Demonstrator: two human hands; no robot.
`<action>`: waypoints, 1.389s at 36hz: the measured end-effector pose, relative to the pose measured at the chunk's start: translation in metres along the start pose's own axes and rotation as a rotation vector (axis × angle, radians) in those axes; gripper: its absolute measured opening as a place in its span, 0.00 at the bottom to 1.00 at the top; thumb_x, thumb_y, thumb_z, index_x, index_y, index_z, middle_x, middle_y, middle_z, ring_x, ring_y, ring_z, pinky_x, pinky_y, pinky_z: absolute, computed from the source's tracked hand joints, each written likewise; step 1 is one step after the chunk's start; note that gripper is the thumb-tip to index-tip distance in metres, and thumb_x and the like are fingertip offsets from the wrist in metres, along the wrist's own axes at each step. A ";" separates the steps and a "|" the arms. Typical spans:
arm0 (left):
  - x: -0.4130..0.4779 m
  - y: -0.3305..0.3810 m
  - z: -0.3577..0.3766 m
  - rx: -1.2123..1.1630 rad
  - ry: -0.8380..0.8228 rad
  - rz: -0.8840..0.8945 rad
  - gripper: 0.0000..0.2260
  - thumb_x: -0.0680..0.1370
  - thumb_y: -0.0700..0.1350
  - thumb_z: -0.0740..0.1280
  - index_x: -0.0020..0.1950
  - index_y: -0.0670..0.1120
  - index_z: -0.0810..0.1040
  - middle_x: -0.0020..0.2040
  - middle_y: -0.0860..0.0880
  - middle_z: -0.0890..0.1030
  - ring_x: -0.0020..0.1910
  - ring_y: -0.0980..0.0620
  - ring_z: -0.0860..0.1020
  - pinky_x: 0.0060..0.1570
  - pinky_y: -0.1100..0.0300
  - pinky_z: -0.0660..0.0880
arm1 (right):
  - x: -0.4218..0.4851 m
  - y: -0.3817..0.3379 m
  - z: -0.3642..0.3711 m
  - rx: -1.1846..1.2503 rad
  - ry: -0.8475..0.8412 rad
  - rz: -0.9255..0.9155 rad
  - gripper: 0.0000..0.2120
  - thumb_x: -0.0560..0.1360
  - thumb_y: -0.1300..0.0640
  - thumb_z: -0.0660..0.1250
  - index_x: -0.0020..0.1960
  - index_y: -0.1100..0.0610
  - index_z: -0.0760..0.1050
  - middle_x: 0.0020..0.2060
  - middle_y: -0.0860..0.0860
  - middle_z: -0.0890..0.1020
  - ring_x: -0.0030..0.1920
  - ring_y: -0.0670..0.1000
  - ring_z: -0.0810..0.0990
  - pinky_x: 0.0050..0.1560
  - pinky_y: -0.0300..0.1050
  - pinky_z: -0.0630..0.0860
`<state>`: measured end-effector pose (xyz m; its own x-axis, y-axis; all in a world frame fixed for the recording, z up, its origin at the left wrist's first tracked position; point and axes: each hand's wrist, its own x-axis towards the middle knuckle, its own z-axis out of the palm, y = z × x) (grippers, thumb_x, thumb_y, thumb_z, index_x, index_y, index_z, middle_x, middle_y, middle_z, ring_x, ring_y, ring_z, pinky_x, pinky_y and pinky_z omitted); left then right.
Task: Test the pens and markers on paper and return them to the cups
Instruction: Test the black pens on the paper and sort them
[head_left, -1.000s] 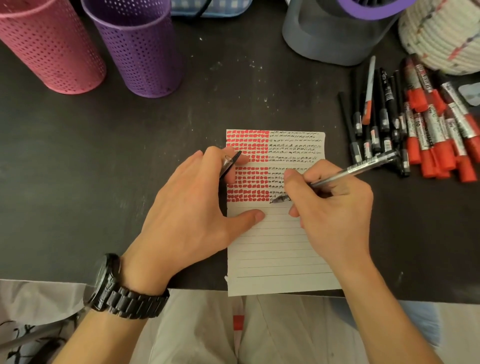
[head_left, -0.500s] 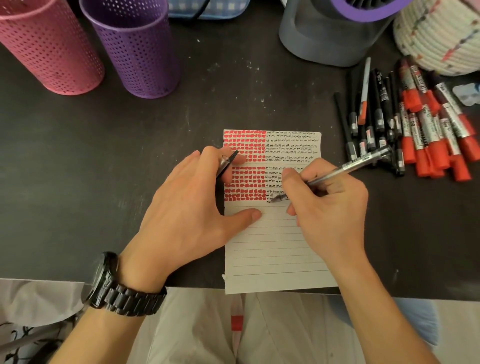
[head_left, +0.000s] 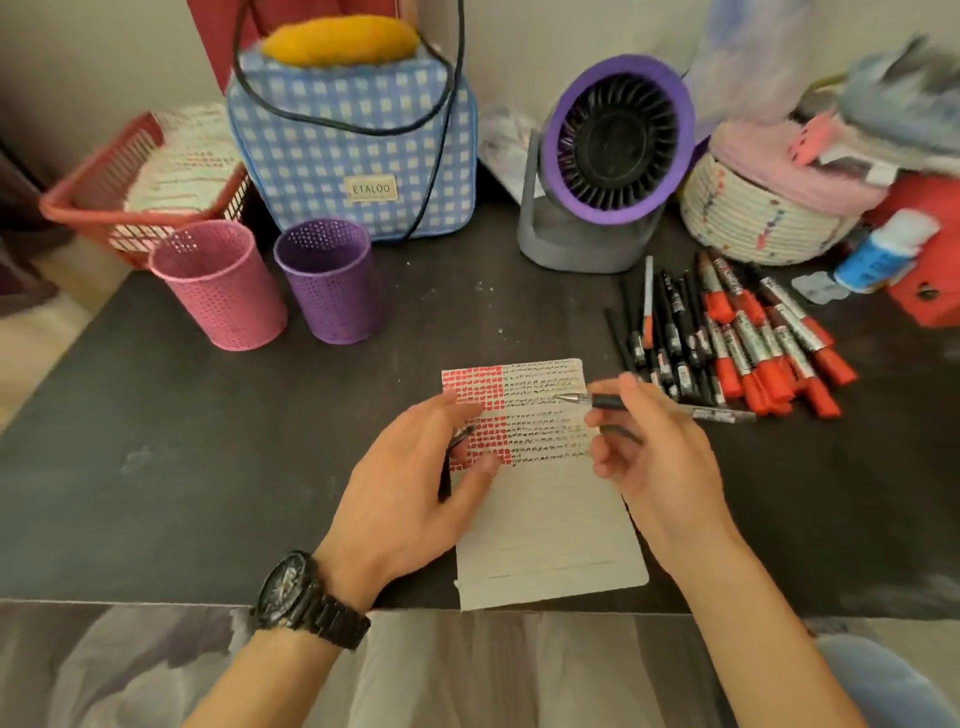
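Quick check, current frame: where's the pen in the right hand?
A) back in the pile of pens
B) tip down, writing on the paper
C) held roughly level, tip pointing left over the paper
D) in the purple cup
C: the right hand pinches the pen roughly level above the paper, tip toward the left hand, which holds a dark cap.

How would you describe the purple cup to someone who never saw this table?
Start at the blue checked bag at the back of the dark table. Two perforated cups stand before it. The purple cup is the right one; the pink cup is left.
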<state>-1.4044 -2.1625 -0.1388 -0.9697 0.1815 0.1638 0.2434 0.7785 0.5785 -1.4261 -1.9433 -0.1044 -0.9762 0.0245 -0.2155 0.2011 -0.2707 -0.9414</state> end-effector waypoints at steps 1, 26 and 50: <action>-0.002 0.002 -0.002 -0.002 0.031 0.027 0.16 0.82 0.61 0.55 0.63 0.55 0.73 0.62 0.59 0.77 0.60 0.61 0.73 0.60 0.61 0.72 | -0.006 -0.003 -0.004 0.045 -0.021 0.015 0.12 0.79 0.47 0.66 0.49 0.51 0.86 0.40 0.52 0.83 0.34 0.48 0.78 0.32 0.40 0.75; -0.023 0.095 -0.029 0.049 0.134 0.278 0.15 0.79 0.57 0.63 0.60 0.54 0.82 0.49 0.61 0.81 0.43 0.62 0.75 0.43 0.73 0.72 | -0.094 -0.030 -0.030 0.088 -0.026 -0.140 0.05 0.82 0.63 0.60 0.50 0.62 0.74 0.38 0.61 0.85 0.30 0.52 0.78 0.30 0.42 0.76; -0.028 0.081 -0.013 0.106 -0.010 0.457 0.15 0.79 0.60 0.63 0.60 0.58 0.83 0.45 0.61 0.81 0.43 0.58 0.79 0.36 0.58 0.79 | -0.103 -0.003 -0.036 -0.091 -0.018 -0.148 0.08 0.72 0.49 0.72 0.45 0.52 0.85 0.38 0.59 0.86 0.34 0.49 0.81 0.36 0.40 0.79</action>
<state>-1.3575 -2.1124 -0.0861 -0.7640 0.5255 0.3744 0.6422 0.6747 0.3637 -1.3233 -1.9103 -0.0886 -0.9968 0.0403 -0.0687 0.0605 -0.1775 -0.9823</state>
